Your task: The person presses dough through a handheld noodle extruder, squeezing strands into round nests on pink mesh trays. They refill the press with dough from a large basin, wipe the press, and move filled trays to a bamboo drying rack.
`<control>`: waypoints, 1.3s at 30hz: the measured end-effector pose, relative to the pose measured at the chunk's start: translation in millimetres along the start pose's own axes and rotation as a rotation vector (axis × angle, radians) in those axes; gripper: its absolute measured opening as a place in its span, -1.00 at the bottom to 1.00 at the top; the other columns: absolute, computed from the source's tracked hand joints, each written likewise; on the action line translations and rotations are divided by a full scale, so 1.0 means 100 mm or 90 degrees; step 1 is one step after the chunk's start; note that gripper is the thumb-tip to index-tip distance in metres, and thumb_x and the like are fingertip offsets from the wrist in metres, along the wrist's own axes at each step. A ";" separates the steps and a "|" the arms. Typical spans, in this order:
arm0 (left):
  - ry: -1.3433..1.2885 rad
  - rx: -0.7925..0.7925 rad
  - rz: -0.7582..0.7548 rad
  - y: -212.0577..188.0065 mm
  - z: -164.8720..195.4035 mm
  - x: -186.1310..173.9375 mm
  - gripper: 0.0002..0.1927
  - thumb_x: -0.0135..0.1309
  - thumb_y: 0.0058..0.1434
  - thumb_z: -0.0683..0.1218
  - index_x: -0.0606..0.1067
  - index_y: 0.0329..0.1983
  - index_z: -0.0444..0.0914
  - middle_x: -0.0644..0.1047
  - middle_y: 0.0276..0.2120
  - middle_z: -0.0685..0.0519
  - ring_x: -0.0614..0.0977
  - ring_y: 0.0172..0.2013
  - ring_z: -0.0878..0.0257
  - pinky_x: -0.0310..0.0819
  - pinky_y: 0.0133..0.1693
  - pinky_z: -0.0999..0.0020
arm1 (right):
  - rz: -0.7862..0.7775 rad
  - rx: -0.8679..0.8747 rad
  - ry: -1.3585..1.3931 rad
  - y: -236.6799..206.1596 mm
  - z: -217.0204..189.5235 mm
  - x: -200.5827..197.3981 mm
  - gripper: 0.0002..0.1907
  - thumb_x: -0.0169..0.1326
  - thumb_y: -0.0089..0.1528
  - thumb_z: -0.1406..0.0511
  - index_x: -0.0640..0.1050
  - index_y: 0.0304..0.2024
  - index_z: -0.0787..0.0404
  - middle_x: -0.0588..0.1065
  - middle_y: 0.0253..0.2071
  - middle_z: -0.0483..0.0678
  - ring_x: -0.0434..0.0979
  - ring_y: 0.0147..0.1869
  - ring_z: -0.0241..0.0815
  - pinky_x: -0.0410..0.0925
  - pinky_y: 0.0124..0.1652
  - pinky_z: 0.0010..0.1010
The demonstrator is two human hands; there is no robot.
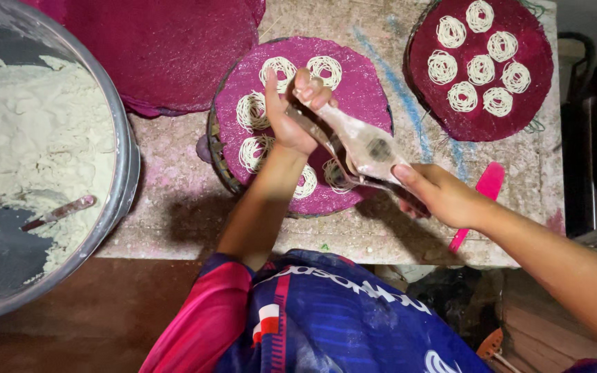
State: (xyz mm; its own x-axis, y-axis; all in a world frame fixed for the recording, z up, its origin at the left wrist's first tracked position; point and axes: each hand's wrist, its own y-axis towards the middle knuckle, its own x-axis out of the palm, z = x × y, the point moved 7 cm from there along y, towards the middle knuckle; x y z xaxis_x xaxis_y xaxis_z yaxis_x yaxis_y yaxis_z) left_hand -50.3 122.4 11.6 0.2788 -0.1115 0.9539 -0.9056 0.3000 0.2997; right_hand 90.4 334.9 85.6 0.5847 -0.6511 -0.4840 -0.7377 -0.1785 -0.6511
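Left to right: metal basin [122, 173] of dough with a spoon [59, 212]; left hand [286, 117] clasping one handle of the noodle press [361, 145], held above the pink mat [361, 90] of noodle coils; right hand [440, 193] gripping the other handle; filled mat [481, 121]. An uneven squeeze could likely overlap coils.

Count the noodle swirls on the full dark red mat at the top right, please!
7 noodle swirls on the dark red mat: six ring one in the middle. None look hidden.
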 end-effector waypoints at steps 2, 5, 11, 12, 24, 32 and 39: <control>-0.037 -0.004 0.031 -0.06 -0.11 -0.03 -0.46 -0.25 0.45 0.40 0.33 -0.35 -0.10 0.35 -0.47 0.19 0.42 -0.37 0.28 0.39 -0.08 0.21 | 0.007 0.065 0.012 0.00 0.09 -0.02 -0.24 -0.30 0.34 -0.17 0.58 -0.24 0.35 0.55 -0.51 0.00 0.54 -0.48 -0.20 0.47 -0.38 -0.32; -0.055 0.006 0.041 0.00 -0.25 0.04 -0.46 -0.24 0.45 0.39 0.33 -0.36 -0.11 0.34 -0.46 0.19 0.42 -0.37 0.28 0.38 -0.07 0.19 | 0.046 0.059 -0.034 0.03 0.12 -0.10 -0.29 -0.25 0.33 -0.16 0.59 -0.21 0.33 0.53 -0.52 0.00 0.52 -0.47 -0.19 0.44 -0.40 -0.32; 0.046 -0.131 0.328 0.03 -0.17 -0.07 -0.35 -0.41 0.31 0.40 0.38 -0.25 -0.24 0.47 -0.33 0.01 0.51 -0.31 0.18 0.41 -0.10 0.21 | 0.098 -0.018 0.035 0.10 0.20 -0.19 -0.40 -0.18 0.33 -0.12 0.55 -0.19 0.27 0.52 -0.51 -0.07 0.52 -0.45 -0.26 0.40 -0.41 -0.35; 0.089 -0.176 0.446 -0.09 -0.16 -0.20 -0.28 -0.48 0.30 0.40 0.40 -0.19 -0.29 0.51 -0.26 -0.05 0.55 -0.30 0.15 0.44 -0.13 0.21 | 0.082 -0.026 0.038 0.11 0.23 -0.18 -0.38 -0.18 0.35 -0.11 0.56 -0.23 0.31 0.52 -0.52 -0.05 0.51 -0.47 -0.24 0.38 -0.42 -0.34; 1.236 -0.226 -0.019 -0.71 -0.01 -0.41 -0.15 -0.60 0.51 0.46 0.09 0.53 -0.23 0.68 -0.06 -0.03 0.48 -0.22 0.49 0.32 -0.16 0.34 | 0.146 -0.137 0.114 0.19 0.45 -0.27 -0.46 -0.17 0.42 -0.04 0.52 -0.22 0.29 0.51 -0.46 -0.06 0.52 -0.39 -0.26 0.37 -0.34 -0.37; 0.113 -0.127 0.160 -0.05 -0.04 0.01 -0.38 -0.28 0.44 0.38 0.34 0.10 -0.24 0.53 -0.15 0.03 0.51 -0.08 0.20 0.35 0.13 0.10 | -0.122 -0.063 0.207 0.36 0.32 -0.12 -0.35 -0.35 0.35 -0.10 0.58 -0.25 0.22 0.60 -0.44 -0.09 0.60 -0.37 -0.26 0.45 -0.27 -0.36; -0.050 0.000 0.040 0.58 0.13 0.07 -0.44 -0.25 0.45 0.39 0.36 -0.31 -0.15 0.33 -0.45 0.16 0.38 -0.36 0.29 0.37 0.00 0.23 | 0.051 -0.063 -0.031 0.62 -0.09 -0.40 -0.24 -0.30 0.41 -0.16 0.57 -0.20 0.38 0.51 -0.51 0.01 0.51 -0.48 -0.20 0.43 -0.38 -0.29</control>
State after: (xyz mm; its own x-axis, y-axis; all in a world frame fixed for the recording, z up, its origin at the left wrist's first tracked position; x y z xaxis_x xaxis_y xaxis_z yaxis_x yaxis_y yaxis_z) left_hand -104.6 127.1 34.8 0.1962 -0.1664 0.9663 -0.9202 0.3093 0.2401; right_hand 17.9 342.8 70.0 0.5367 -0.6301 -0.5612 -0.8107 -0.2009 -0.5499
